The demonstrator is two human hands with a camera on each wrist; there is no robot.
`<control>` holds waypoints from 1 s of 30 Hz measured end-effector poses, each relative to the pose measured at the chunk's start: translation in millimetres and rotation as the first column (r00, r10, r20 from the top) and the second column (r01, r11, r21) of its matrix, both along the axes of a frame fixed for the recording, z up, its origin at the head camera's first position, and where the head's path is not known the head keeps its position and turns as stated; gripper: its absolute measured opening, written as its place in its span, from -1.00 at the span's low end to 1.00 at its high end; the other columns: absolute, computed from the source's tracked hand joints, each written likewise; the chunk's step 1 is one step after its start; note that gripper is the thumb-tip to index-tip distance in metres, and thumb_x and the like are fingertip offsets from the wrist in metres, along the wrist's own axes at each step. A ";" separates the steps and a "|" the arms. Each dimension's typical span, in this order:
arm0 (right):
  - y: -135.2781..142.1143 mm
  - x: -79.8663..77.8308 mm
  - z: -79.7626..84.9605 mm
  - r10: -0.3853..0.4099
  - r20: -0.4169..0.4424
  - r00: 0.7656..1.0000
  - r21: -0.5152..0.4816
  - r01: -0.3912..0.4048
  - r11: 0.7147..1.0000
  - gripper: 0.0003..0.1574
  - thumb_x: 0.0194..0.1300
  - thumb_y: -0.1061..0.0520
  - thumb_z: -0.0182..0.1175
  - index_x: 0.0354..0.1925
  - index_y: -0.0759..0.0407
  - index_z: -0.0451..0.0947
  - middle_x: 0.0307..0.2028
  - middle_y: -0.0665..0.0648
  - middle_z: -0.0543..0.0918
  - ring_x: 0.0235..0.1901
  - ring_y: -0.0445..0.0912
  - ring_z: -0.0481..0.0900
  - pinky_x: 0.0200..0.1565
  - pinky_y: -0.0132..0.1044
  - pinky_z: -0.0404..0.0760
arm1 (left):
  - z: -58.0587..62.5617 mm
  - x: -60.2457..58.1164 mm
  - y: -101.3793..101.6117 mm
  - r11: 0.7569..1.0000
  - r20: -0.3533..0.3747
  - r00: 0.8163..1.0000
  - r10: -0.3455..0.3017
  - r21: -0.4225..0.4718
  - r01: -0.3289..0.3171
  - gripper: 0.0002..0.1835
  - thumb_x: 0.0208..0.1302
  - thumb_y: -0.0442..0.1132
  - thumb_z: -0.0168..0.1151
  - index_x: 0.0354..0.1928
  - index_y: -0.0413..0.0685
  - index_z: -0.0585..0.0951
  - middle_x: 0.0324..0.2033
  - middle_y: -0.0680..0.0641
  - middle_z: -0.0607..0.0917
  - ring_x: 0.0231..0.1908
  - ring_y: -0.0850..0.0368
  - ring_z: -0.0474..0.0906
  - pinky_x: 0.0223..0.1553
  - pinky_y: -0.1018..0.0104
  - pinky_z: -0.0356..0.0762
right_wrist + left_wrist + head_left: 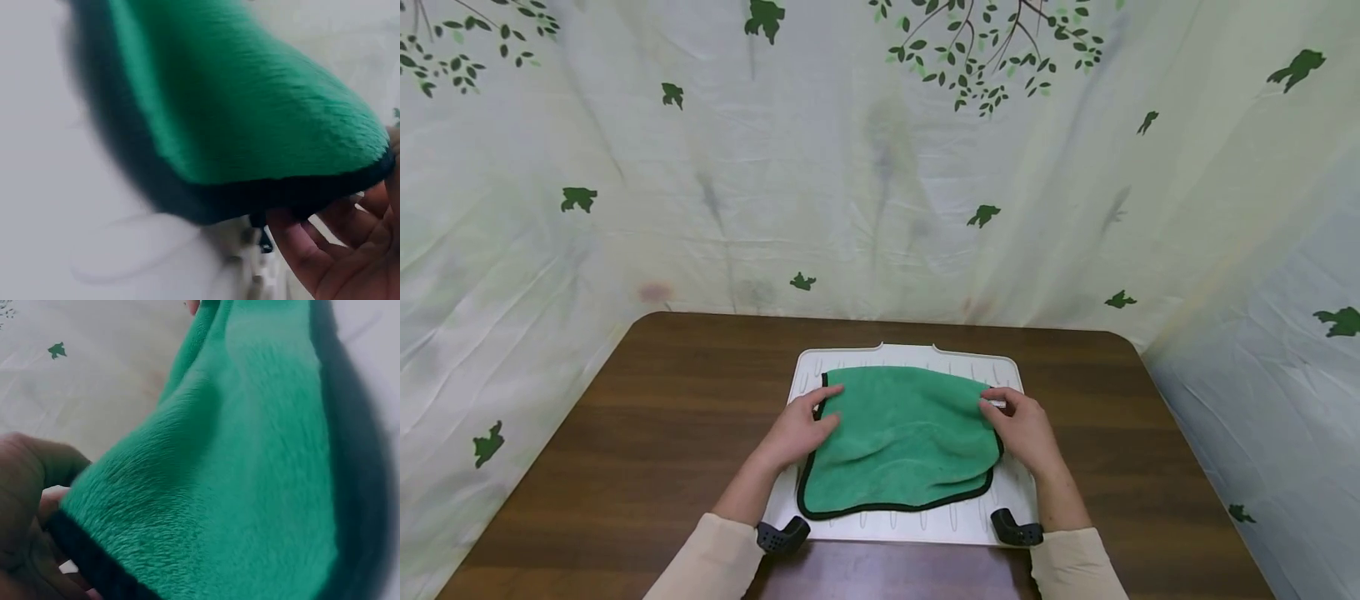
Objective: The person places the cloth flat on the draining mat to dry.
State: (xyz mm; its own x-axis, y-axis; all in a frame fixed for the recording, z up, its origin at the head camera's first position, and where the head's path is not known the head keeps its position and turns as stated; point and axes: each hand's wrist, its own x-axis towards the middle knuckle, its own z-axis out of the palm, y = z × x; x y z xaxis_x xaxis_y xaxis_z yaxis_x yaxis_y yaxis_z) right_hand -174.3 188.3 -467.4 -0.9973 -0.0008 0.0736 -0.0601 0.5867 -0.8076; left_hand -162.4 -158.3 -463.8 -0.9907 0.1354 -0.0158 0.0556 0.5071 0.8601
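Observation:
A green plush cloth [910, 433] with a black bound edge hangs between my two hands, over a white ridged board [958, 523]. My left hand [797, 429] pinches its left edge near the far corner, thumb and fingers on either side. At the far right corner my right hand [1026, 429] grips the opposite edge. In the left wrist view the cloth [206, 487] slopes up from the fingers in soft folds. The right wrist view shows the cloth [262, 125] sagging, its dark border [250, 199] above the white surface.
The board lies on a brown wooden table [685, 400], close to its near edge. Behind the table hangs a pale curtain [850, 208] printed with green leaves. Dark wrist devices [782, 536] sit at both cuffs, near the board's front corners.

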 end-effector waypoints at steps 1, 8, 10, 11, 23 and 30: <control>-0.1 -0.6 -1.6 -0.003 0.005 1.000 0.013 0.003 1.000 -0.75 0.25 -0.01 0.21 -0.15 0.07 0.60 -0.39 0.11 0.56 -0.38 -0.06 0.47 -0.39 -0.28 0.43 | -1.0 -1.1 -0.5 1.000 -0.004 1.000 0.015 -0.013 -0.015 -0.62 0.25 -0.20 0.17 0.13 0.03 0.54 0.03 -0.07 0.55 -0.09 0.03 0.49 -0.20 0.15 0.48; 3.0 -2.5 -2.2 0.128 0.060 0.990 -0.008 -0.128 0.992 -0.50 0.13 0.32 0.10 0.08 0.11 0.47 0.00 0.19 0.49 -0.13 0.03 0.39 -0.22 -0.19 0.38 | -1.0 -15.2 -2.8 1.000 0.013 1.000 0.018 0.011 -0.018 -0.68 0.23 -0.34 0.13 0.04 0.01 0.56 0.03 -0.11 0.54 -0.06 0.00 0.42 -0.09 0.12 0.40; 4.3 -3.9 -1.2 0.184 0.088 0.979 -0.015 -0.183 0.983 -0.37 0.10 0.35 0.06 0.19 0.11 0.39 0.09 0.20 0.45 -0.10 0.05 0.36 -0.21 -0.17 0.36 | 2.0 -19.9 -3.1 0.999 0.056 0.998 -0.033 0.025 0.032 -0.51 0.17 -0.42 0.05 0.18 0.00 0.46 0.15 -0.13 0.43 0.03 -0.01 0.35 0.00 0.11 0.33; 5.0 -5.4 -0.5 0.201 0.092 0.975 -0.011 -0.201 0.980 -0.36 0.11 0.35 0.05 0.20 0.12 0.38 0.11 0.19 0.44 -0.07 0.04 0.37 -0.19 -0.16 0.36 | 3.8 -22.1 -3.2 0.998 0.073 0.995 -0.063 0.030 0.061 -0.44 0.15 -0.44 0.01 0.24 -0.02 0.39 0.19 -0.15 0.39 0.06 -0.03 0.32 0.03 0.09 0.30; 11.7 -44.1 7.7 0.166 -0.004 0.986 0.093 -0.165 0.982 -0.69 0.28 0.15 0.15 0.01 0.08 0.55 -0.15 0.15 0.58 -0.13 0.06 0.55 -0.26 -0.14 0.56 | 13.4 -49.3 -5.9 0.995 -0.046 0.999 -0.016 -0.098 0.012 -0.71 0.31 -0.16 0.10 0.04 0.01 0.59 0.08 -0.10 0.52 0.04 0.01 0.44 -0.08 0.12 0.46; 17.2 -66.9 8.3 0.262 0.097 0.960 0.158 -0.275 0.948 -0.68 0.27 0.24 0.10 0.00 0.17 0.55 -0.11 0.21 0.55 -0.13 0.06 0.48 -0.28 -0.17 0.51 | 16.6 -65.2 -11.1 0.978 -0.026 0.997 -0.070 -0.200 0.064 -0.71 0.30 -0.21 0.08 0.01 -0.10 0.61 0.07 -0.15 0.54 -0.08 -0.01 0.54 -0.16 0.17 0.52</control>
State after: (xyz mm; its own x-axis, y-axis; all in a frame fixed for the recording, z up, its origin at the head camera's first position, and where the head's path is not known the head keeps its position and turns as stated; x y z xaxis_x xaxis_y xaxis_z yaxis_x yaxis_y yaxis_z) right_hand -241.3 205.5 -459.0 -0.9611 -0.2753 -0.0247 -0.1780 0.6849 -0.7066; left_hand -227.6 -169.3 -447.2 -0.9799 0.1989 -0.0169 0.1216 0.6618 0.7398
